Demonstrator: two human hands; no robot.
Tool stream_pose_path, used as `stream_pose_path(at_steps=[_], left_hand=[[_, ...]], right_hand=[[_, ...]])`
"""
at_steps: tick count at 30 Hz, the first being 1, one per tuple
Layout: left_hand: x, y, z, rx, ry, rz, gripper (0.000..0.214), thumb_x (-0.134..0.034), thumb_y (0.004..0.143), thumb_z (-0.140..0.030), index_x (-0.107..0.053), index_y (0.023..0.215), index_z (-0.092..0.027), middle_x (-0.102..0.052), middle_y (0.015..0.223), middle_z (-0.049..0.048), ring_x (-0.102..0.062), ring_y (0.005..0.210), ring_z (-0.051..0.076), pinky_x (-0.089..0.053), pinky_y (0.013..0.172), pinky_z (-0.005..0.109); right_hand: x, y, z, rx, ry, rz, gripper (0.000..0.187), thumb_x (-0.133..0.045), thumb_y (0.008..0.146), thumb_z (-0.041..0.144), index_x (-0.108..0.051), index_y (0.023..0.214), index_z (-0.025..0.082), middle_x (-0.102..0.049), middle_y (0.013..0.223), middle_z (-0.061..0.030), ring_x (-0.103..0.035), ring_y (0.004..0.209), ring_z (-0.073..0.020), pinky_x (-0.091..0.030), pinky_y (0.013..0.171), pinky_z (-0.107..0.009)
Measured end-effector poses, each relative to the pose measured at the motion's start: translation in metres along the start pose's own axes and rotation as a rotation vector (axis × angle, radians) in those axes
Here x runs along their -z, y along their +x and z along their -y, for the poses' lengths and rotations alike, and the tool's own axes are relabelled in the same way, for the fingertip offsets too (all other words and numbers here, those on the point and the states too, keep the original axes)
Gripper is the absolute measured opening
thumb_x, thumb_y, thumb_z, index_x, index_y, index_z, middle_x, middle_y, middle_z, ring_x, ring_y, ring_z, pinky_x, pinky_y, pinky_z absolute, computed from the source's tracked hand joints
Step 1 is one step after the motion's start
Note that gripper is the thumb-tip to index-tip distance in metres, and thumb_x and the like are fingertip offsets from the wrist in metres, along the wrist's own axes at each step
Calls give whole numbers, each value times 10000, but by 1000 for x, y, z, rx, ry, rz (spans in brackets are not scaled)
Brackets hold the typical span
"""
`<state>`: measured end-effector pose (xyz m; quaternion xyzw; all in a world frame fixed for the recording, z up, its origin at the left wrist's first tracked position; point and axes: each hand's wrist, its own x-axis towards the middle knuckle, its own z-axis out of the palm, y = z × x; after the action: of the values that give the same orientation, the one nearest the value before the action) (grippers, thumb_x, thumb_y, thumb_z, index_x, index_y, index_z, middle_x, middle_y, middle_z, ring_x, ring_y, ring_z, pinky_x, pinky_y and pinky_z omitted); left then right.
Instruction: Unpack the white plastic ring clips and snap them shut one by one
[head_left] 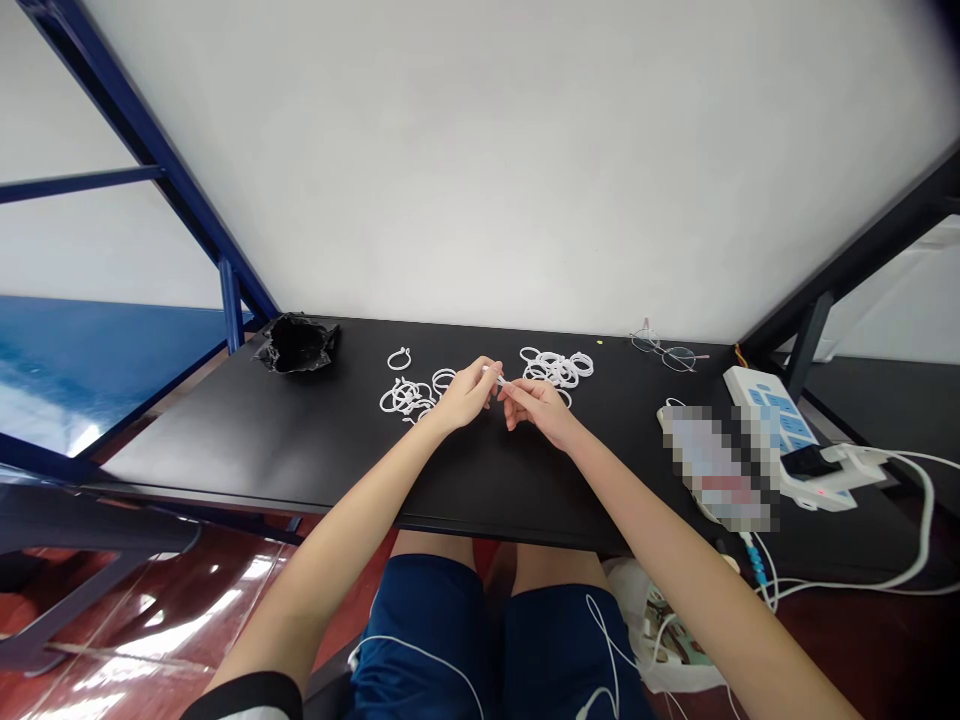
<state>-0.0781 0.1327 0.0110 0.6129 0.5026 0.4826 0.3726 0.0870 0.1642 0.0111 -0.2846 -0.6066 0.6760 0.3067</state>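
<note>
Over the black table, my left hand (466, 393) and my right hand (541, 408) are close together, fingertips pinched on a white plastic ring (495, 376). Most of that ring is hidden by the fingers. Left of my left hand lies a loose cluster of white rings (405, 396), some with a visible gap and small knobbed ends. A single open ring (399, 361) rests a little behind that cluster. Just beyond my right hand is a heap of white rings (556, 368), overlapping one another; they look closed.
A crumpled black plastic bag (298, 345) stands open at the back left of the table (315, 440). Eyeglasses (667, 350) lie at the back right. Nearer are a blurred-out phone (720, 470), a power strip (784, 420) and white cables (885, 580). Blue metal posts (180, 200) frame the left.
</note>
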Motion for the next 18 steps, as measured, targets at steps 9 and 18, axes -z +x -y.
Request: stream_pose_path(at_steps=[9, 18], left_hand=[[0, 2, 3, 36, -6, 35, 403, -427, 920, -543, -571, 1005, -176, -610, 806, 37, -592, 699, 132, -505, 600, 241], [21, 5, 7, -146, 557, -286, 196, -458, 930, -321, -569, 1010, -181, -641, 1021, 94, -593, 983, 225, -435, 917, 388]], right_hand=[[4, 1, 4, 58, -43, -208, 355, -785, 670, 456, -643, 822, 169, -652, 705, -3, -609, 536, -97, -532, 501, -225], [72, 7, 6, 279, -200, -851, 307, -718, 678, 390, -643, 841, 141, -697, 789, -89, -663, 617, -177, -539, 484, -267]])
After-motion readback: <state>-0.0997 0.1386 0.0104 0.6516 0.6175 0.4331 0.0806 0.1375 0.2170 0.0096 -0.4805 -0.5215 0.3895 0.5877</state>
